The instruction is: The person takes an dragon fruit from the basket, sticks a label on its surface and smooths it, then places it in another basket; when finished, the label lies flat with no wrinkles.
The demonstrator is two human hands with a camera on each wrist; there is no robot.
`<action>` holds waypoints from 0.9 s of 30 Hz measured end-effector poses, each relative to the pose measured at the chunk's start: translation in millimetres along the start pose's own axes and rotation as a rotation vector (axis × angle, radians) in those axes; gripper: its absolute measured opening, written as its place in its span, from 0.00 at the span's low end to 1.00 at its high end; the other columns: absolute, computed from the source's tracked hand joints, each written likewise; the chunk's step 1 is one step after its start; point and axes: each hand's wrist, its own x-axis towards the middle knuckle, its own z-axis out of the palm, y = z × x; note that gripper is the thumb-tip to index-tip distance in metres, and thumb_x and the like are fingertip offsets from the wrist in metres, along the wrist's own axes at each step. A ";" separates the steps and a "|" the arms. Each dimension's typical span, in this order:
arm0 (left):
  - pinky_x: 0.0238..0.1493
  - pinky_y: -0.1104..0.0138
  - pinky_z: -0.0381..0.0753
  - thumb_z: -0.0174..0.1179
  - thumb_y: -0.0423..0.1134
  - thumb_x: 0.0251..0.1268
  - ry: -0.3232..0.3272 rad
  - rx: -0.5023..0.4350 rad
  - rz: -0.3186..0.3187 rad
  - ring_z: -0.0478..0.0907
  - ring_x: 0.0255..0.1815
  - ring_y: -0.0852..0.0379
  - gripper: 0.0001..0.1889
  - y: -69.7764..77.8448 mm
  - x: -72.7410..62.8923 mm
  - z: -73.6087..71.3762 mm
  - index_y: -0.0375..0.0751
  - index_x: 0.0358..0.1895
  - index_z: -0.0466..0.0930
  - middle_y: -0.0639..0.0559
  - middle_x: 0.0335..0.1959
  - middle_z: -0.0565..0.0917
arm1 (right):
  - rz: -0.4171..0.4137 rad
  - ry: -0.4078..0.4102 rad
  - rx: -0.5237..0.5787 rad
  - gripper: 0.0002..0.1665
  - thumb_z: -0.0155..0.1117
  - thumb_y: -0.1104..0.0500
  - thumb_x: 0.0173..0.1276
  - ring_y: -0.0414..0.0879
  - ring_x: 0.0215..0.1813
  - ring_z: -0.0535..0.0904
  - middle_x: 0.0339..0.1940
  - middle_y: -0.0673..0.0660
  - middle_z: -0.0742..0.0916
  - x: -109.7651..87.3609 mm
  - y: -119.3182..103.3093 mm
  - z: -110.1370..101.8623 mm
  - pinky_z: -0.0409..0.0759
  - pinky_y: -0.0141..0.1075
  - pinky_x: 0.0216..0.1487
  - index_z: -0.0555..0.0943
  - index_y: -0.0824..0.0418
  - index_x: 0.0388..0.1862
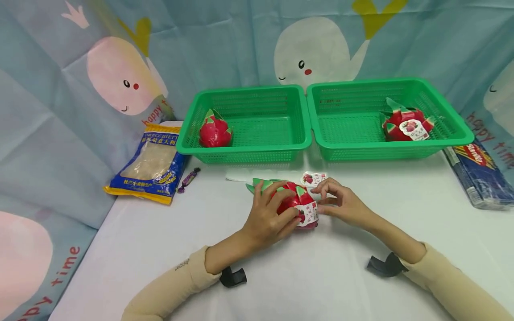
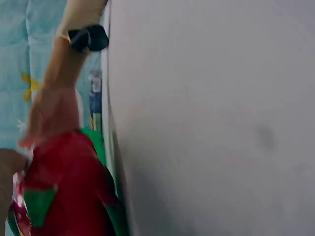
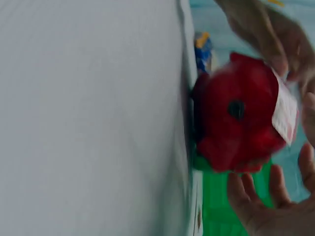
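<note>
A red dragon fruit (image 1: 287, 203) with green-tipped scales lies on its side on the white table, leaves pointing left. My left hand (image 1: 270, 219) grips it from above and the left, its fingertips at a white label (image 1: 309, 214) on the fruit's right side. Beside that label's right edge is my right hand (image 1: 343, 206), fingers loosely bent, thumb touching or nearly touching it. In the right wrist view the label (image 3: 285, 109) sits on the dragon fruit (image 3: 231, 118), with the right-hand fingers apart around it. Just behind, a pale backing strip (image 1: 261, 174) carries another round-ended label (image 1: 313, 179).
Two green baskets (image 1: 245, 154) (image 1: 385, 151) stand side by side at the back. An unlabelled dragon fruit (image 1: 215, 131) lies in the left one, a labelled dragon fruit (image 1: 401, 119) in the right. A pasta bag (image 1: 148, 165), a purple candy (image 1: 188, 180) and blue packages (image 1: 482, 174) lie around them.
</note>
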 end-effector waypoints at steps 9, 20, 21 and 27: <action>0.62 0.41 0.61 0.65 0.45 0.54 -0.281 -0.147 0.008 0.49 0.70 0.34 0.18 -13.6 -9.5 -1.6 0.50 0.47 0.72 0.38 0.64 0.63 | -0.060 -0.083 0.047 0.09 0.59 0.69 0.62 0.33 0.54 0.72 0.48 0.56 0.74 0.4 12.3 -2.6 0.75 0.26 0.54 0.68 0.68 0.34; 0.47 0.44 0.74 0.65 0.43 0.54 -0.237 0.143 0.130 0.59 0.64 0.30 0.31 -24.5 -20.7 4.8 0.67 0.61 0.62 0.42 0.65 0.61 | -0.381 0.023 -0.076 0.37 0.71 0.77 0.41 0.35 0.60 0.74 0.58 0.64 0.76 -8.4 11.5 14.8 0.77 0.29 0.52 0.70 0.72 0.53; 0.47 0.44 0.74 0.65 0.43 0.54 -0.231 0.138 0.122 0.60 0.64 0.30 0.31 -23.9 -20.0 5.6 0.65 0.61 0.62 0.42 0.65 0.62 | -0.405 0.039 -0.065 0.38 0.71 0.79 0.40 0.36 0.60 0.74 0.58 0.63 0.77 -8.8 12.6 14.9 0.77 0.29 0.52 0.70 0.74 0.54; 0.46 0.45 0.75 0.66 0.40 0.51 -0.229 0.137 0.062 0.61 0.62 0.33 0.31 -19.3 -12.9 6.4 0.52 0.59 0.62 0.41 0.63 0.62 | -0.522 0.111 -0.096 0.45 0.71 0.84 0.30 0.40 0.64 0.70 0.62 0.62 0.75 -9.8 18.0 13.0 0.78 0.28 0.48 0.71 0.77 0.56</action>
